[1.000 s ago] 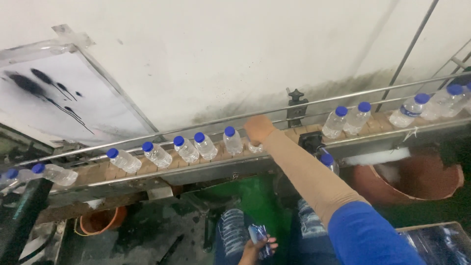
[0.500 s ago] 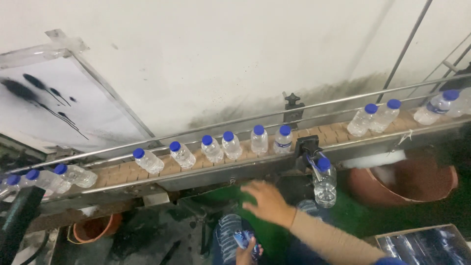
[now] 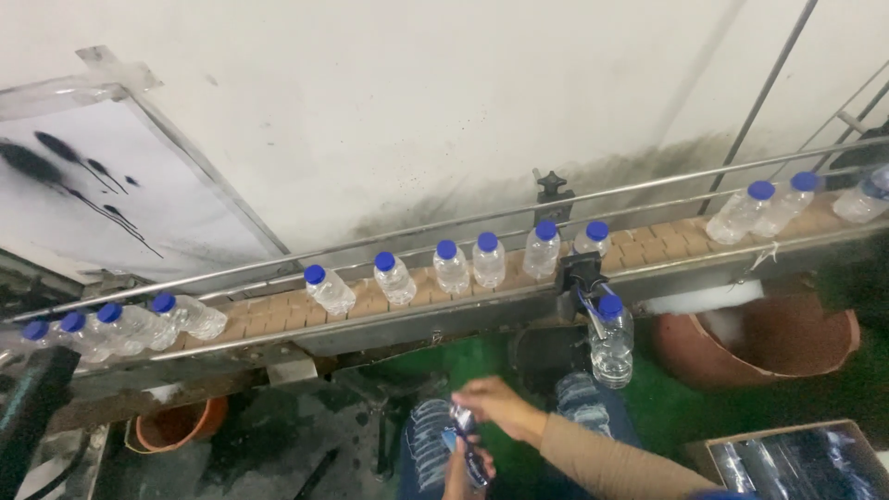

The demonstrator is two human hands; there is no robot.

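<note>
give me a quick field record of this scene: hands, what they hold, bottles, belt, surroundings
right hand: low over the lap, fingers on the top of a small blue-and-clear item
left hand: at the bottom edge, holding that small item from below; what it is cannot be told
conveyor belt: tan slats with metal guide rails, running along a white wall
bottles on belt: clear, blue caps, five spaced mid-belt, a tipped cluster at left, more at right
hanging bottle: off the belt, below a black bracket
bucket: brown, under the belt at right
</note>
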